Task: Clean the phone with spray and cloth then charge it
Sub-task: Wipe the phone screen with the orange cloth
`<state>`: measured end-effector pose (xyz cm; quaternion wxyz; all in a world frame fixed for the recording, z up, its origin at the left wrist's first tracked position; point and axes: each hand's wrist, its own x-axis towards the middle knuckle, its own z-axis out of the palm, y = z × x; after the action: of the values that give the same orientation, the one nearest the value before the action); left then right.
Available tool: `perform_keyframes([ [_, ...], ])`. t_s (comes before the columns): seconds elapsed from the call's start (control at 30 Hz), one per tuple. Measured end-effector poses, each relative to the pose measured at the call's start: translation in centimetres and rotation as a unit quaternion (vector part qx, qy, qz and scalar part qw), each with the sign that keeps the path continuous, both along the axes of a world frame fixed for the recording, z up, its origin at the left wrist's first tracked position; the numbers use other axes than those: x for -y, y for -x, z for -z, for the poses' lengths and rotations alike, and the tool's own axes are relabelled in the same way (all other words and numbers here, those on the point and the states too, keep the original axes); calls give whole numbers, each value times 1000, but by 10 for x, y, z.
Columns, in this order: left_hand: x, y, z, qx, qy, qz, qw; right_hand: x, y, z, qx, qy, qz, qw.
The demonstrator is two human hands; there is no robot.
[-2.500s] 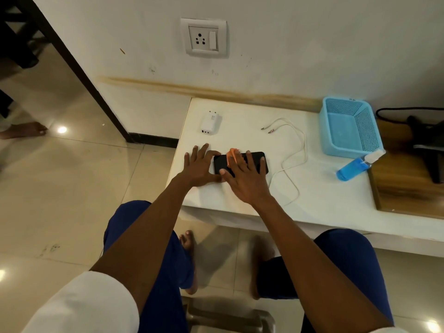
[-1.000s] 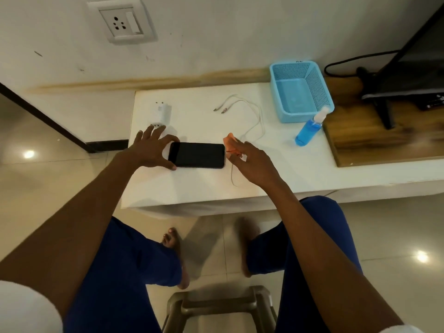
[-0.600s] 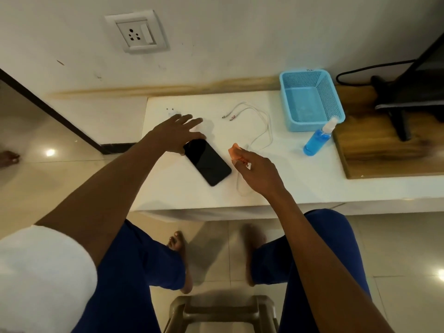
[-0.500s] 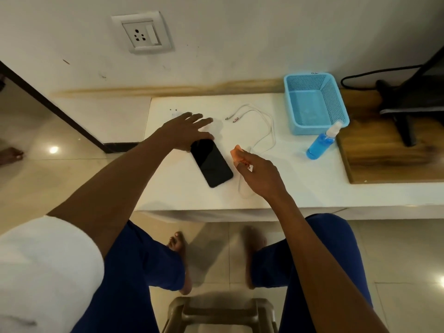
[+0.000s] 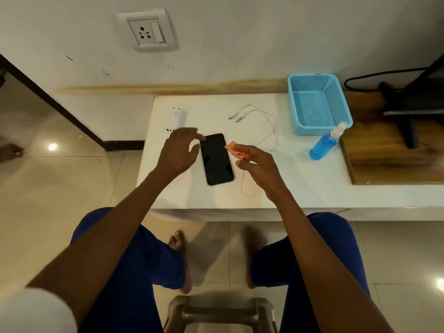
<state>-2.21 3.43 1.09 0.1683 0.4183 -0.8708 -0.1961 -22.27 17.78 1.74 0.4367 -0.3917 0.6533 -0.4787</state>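
Note:
A black phone (image 5: 217, 159) lies screen-up on the white table (image 5: 300, 188), its long side running away from me. My left hand (image 5: 179, 151) hovers just left of the phone's far end, fingers spread and holding nothing. My right hand (image 5: 255, 164) is right of the phone and pinches a small orange cloth (image 5: 235, 150). A white charging cable (image 5: 269, 131) curls behind and to the right of the phone. The white charger plug (image 5: 179, 116) sits at the table's far left. A blue spray bottle (image 5: 325, 144) lies on its side at the right.
A light blue mesh basket (image 5: 319, 104) stands at the back right. A wall socket (image 5: 147, 31) is above the table. A wooden board (image 5: 389, 150) with a monitor stand (image 5: 406, 116) lies further right. A stool (image 5: 216, 313) is between my knees.
The phone has been turned from lying crosswise to lying lengthwise. My left hand has let go of it and lifted beside it. My right hand still holds the cloth, off the screen.

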Motion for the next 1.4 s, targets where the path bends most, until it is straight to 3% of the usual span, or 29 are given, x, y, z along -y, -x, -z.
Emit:
perform_keyframes([
  [0.1, -29, -14, -16, -122, -137, -111, 977, 0, -5, -11, 63, 8, 63, 996],
  [0.2, -43, -16, -31, -191, -210, -147, 947, -3, -6, -14, 89, -6, 66, 994],
  [0.27, -53, -13, -36, -217, -235, -147, 936, -7, -10, -16, 85, 6, 42, 996],
  [0.4, -61, 1, -36, -200, -282, -138, 928, -8, -15, -11, 65, 4, 92, 994],
  [0.57, -69, 18, -40, -162, -471, -158, 853, -5, -22, -4, -95, 38, 129, 986],
  [0.73, -66, 33, -38, -248, -489, -181, 816, -8, -29, 5, -303, 141, 60, 941],
  [0.87, -63, 34, -31, -245, -443, -176, 845, -9, -29, 5, -312, 135, -10, 941],
  [1.0, -60, 33, -27, -243, -355, -119, 895, -8, -28, -6, -123, 107, 40, 986],
  [1.07, -60, 33, -28, -235, -318, -83, 915, -7, -19, -10, -73, 75, 69, 992],
  [1.2, -61, 34, -25, -203, -286, -23, 936, -7, -3, -11, -85, -6, 28, 996],
  [1.4, -60, 50, -25, -190, -264, -36, 945, -11, 8, -15, -92, -63, 94, 989],
])
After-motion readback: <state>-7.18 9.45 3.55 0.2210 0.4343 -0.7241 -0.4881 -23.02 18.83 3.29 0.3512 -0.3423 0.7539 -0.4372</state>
